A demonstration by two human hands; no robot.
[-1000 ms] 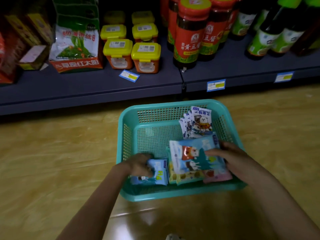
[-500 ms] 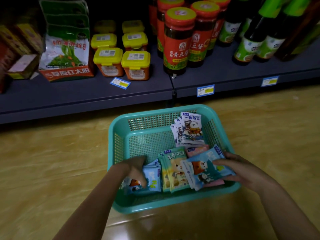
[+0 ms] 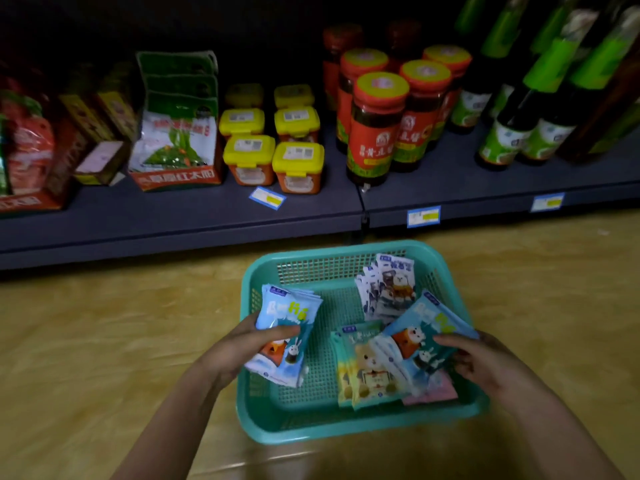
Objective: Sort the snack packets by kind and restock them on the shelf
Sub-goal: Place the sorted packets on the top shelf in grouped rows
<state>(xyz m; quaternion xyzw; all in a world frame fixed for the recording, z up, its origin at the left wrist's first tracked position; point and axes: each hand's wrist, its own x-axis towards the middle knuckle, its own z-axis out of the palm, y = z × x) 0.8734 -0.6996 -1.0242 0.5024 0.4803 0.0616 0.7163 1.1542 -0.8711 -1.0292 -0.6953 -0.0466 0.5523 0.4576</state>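
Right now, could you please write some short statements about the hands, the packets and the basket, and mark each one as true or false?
1. The left hand holds a blue stack of packets. True.
2. The right hand is empty. False: it grips a blue bundle of the same kind.
3. The basket stands on the shelf. False: it stands on the floor in front of it.
4. Green-yellow packets lie inside the basket. True.
5. White packets lean in the basket's far right corner. True.
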